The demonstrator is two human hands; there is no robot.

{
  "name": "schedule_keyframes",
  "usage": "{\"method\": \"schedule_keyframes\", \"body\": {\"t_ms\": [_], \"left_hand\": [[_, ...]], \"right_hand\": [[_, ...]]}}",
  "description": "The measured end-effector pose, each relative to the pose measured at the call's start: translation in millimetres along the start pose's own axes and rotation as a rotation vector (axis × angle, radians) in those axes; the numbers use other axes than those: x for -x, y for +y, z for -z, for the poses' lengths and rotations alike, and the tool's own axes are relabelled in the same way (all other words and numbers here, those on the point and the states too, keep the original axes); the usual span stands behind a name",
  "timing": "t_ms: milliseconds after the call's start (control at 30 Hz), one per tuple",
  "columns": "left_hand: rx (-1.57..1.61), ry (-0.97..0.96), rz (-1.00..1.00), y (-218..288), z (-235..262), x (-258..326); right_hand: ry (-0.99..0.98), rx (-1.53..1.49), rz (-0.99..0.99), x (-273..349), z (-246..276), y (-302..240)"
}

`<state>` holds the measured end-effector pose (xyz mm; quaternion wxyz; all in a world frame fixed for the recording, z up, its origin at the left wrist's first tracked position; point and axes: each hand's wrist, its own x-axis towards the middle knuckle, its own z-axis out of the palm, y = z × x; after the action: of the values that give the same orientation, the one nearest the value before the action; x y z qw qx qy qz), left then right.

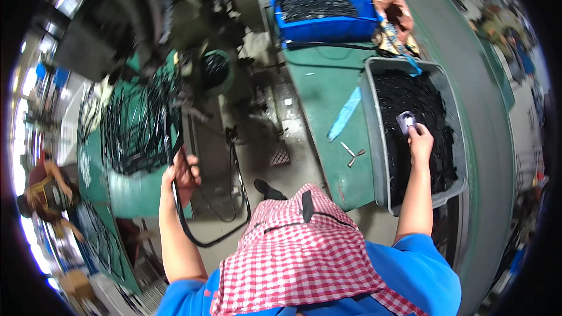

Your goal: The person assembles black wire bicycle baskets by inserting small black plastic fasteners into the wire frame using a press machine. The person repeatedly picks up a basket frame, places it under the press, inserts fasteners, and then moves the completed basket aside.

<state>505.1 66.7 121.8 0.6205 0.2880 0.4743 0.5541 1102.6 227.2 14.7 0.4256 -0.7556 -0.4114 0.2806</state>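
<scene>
L hand (186,174) at 8-9 o'clk, curled round black cable (203,245); R hand (421,142) at 3 o'clk, pinching small pale piece (404,120) over grey bin (377,140) of black parts (410,92). Step, imo: handling the piece. Next move calls for firm pinch, cable clear.

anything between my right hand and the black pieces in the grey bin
Nothing visible beyond the small pale item held in the right hand. The hand is over the grey bin's open top, with black pieces around it in view. The light blue strap hangs at the far rim, away from the hand.
</scene>
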Motion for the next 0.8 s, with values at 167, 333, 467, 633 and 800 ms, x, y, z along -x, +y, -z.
{"method": "schedule_keyframes", "body": {"t_ms": [167, 333, 467, 633, 800], "left_hand": [[0.038, 0.045, 0.005, -5, 17, 7], [0.04, 0.045, 0.045, 7, 36, 8], [0.009, -0.042, 0.083, 19, 60, 7], [-0.066, -0.14, 0.064, 28, 81, 4], [-0.121, -0.232, 0.092, 29, 99, -1]], "right_hand": [[-0.445, -0.774, 0.115, 82, -81, -114], [-0.808, -1.004, 0.046, 158, -211, -201], [-0.906, -0.875, 0.184, 208, -300, -268], [-0.966, -0.963, 0.163, 240, -375, -320], [-0.737, -0.65, 0.427, 243, -417, -321]]}}
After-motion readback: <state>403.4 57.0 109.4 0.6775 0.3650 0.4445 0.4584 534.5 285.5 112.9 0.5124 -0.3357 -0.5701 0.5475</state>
